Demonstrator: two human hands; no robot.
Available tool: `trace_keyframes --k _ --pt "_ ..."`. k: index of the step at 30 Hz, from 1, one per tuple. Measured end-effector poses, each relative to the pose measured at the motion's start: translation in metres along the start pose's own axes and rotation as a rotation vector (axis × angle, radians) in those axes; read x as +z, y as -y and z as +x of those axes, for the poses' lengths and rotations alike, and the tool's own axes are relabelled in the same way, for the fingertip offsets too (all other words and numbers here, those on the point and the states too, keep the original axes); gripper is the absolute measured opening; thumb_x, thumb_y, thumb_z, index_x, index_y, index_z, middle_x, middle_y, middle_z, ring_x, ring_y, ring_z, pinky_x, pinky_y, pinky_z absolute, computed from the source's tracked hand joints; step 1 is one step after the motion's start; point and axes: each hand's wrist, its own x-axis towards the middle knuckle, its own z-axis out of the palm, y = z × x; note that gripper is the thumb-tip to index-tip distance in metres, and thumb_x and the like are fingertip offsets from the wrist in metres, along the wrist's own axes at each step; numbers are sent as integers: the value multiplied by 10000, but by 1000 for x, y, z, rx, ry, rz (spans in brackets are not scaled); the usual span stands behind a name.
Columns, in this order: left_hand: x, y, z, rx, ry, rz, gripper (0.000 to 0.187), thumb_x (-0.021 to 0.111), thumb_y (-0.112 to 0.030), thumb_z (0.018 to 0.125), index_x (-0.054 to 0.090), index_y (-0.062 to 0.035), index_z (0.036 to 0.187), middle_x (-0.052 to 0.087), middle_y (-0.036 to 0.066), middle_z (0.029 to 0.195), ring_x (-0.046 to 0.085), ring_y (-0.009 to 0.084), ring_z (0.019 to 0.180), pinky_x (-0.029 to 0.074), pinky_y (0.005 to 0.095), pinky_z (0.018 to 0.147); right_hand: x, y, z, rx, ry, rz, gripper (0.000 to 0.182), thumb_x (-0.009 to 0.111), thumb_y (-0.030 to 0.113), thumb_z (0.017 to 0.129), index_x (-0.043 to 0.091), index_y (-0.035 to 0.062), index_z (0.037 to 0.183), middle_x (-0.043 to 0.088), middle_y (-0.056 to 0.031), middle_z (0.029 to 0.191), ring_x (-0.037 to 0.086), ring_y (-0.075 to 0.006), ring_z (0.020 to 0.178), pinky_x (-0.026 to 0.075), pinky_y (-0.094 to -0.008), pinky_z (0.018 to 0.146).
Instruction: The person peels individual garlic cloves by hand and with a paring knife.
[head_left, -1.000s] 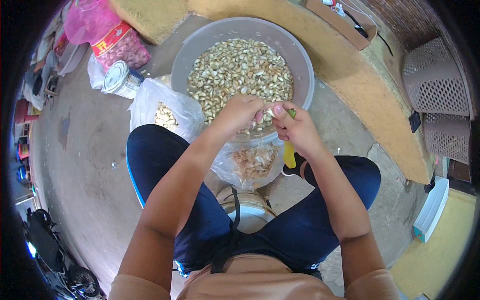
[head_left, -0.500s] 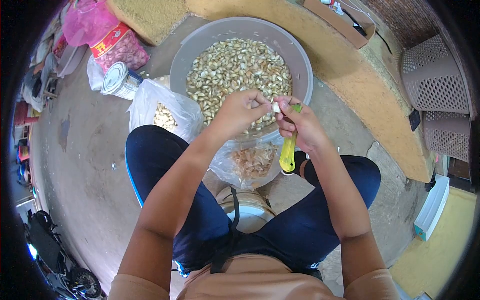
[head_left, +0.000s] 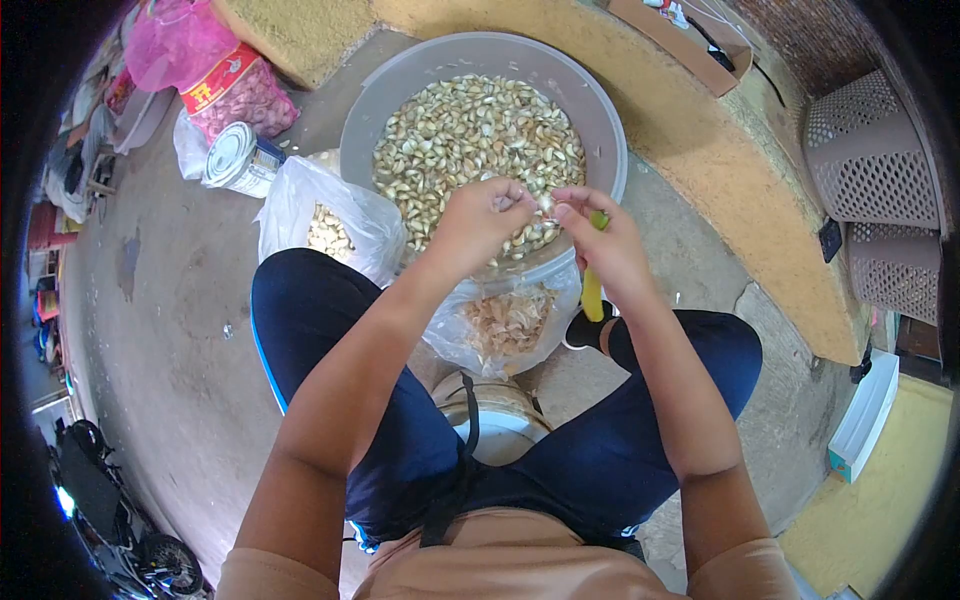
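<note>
A large grey tub [head_left: 605,150] holds many garlic cloves [head_left: 470,140]. Over its near edge, my left hand [head_left: 488,212] has its fingertips pinched; what they hold, if anything, is too small to name. Close to its right, my right hand [head_left: 603,238] is closed around a yellow-green knife [head_left: 592,296], whose handle points down toward my foot. A whitish bit shows between the two hands. Below them lies a clear bag of brown peelings [head_left: 505,325]. Left of the tub stands a white plastic bag [head_left: 368,222] with peeled cloves [head_left: 328,232] inside.
A white bucket [head_left: 480,430] stands between my legs. At the upper left are a tipped can [head_left: 240,160] and a pink net bag [head_left: 245,95]. A low yellow wall [head_left: 690,160] curves along the right, with a cardboard box [head_left: 680,45] and perforated crates [head_left: 865,150] beyond it.
My hands have moved slightly apart. The white clove that was between my fingertips is no longer clearly visible there. The knife has turned in my right hand and shows a narrower side.
</note>
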Motion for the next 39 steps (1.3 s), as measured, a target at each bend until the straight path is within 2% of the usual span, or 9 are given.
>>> trace_keyframes --k 9,11,17,24,27,30,33,36,39 --pt "-3 -11 -2 -140 95 -199 183 595 -182 800 593 -17 879 556 6 691 462 59 589 354 207 531 1 -14 5 -330 -21 -157 221 611 148 793 593 -12 945 622 -60 790 559 -105 759 439 -240 667" --pt "-2 -8 -2 -120 158 -292 181 587 -209 818 563 -53 907 466 -44 600 348 13 457 244 177 392 0 -5 0 -188 -35 -98 217 599 148 804 592 -15 948 622 -67 778 557 -111 740 436 -241 666" --pt "7 6 1 72 154 -157 219 596 -220 818 548 -42 936 450 -48 597 341 18 449 237 179 388 -2 -2 1 -52 -10 16 215 582 167 816 584 -22 917 608 -75 753 545 -114 691 430 -244 635" --pt "-2 -12 -2 -227 191 -343 228 601 -187 811 540 -42 975 447 -44 610 330 19 437 235 179 386 -13 -7 1 3 165 -22 186 555 166 818 575 1 900 593 -73 813 530 -106 628 418 -254 574" --pt "-1 -13 -3 -200 171 -332 223 598 -138 802 539 -41 994 482 -30 655 343 16 453 242 175 393 -15 -2 -1 -48 210 -169 171 514 175 861 545 27 941 495 14 641 470 -100 512 389 -231 489" --pt "1 -13 -3 -111 139 -264 227 601 -73 780 548 -45 999 522 -19 725 371 13 479 258 170 404 -19 9 -3 70 286 -54 209 528 179 835 563 -25 862 588 -83 688 547 -171 593 433 -302 547" --pt "0 -9 -1 -38 132 -221 237 601 -23 759 559 -48 991 549 -15 784 409 13 513 281 164 418 -16 22 -7 -24 144 -566 225 548 172 822 544 -53 821 577 -143 643 564 -250 596 453 -346 581" --pt "1 -11 -2 7 133 -234 237 596 3 746 567 -46 976 568 -7 824 460 20 579 324 159 456 -14 25 -13 -234 108 -645 238 555 160 809 518 -73 840 564 -201 675 570 -341 646 450 -399 632" --pt "-1 -8 -1 61 121 -221 250 600 19 730 568 -37 971 583 10 859 504 37 679 388 167 555 -20 0 -12 -530 124 -796 279 596 169 789 499 -21 967 544 -141 658 567 -254 636 441 -371 618"
